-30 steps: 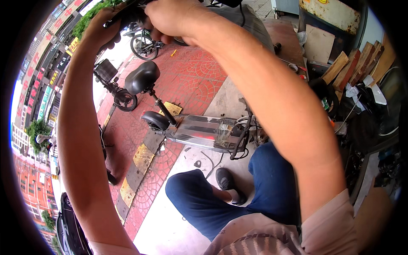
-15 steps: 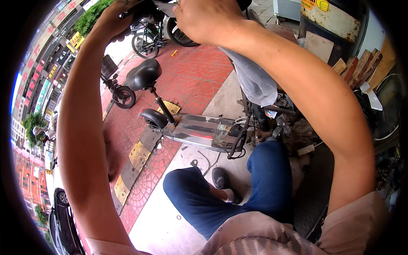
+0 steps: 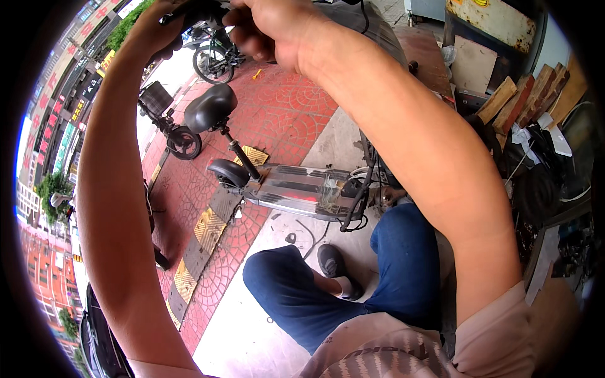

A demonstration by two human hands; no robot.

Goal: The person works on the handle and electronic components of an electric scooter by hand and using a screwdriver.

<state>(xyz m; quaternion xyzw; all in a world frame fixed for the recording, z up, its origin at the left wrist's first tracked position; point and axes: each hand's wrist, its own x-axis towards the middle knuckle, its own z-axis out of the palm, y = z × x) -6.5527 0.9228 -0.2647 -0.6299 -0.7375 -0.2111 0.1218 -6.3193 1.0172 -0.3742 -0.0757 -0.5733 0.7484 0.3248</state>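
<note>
Black and cropped by the upper edge of the frame, a bar-like part is sitting between the two hands, left of centre. The left hand is closing its fingers round it. The right hand is curling its fingers loosely just beside it; whether it is gripping anything, I cannot tell. Below them, a saddle is rising above a scooter deck in mid-frame, and dark cables are looping at the deck's right end. Blue jeans are showing underneath. Farther out, red paving is spreading across upper centre, a bicycle is standing at upper left, and wood pieces are leaning at upper right.
</note>
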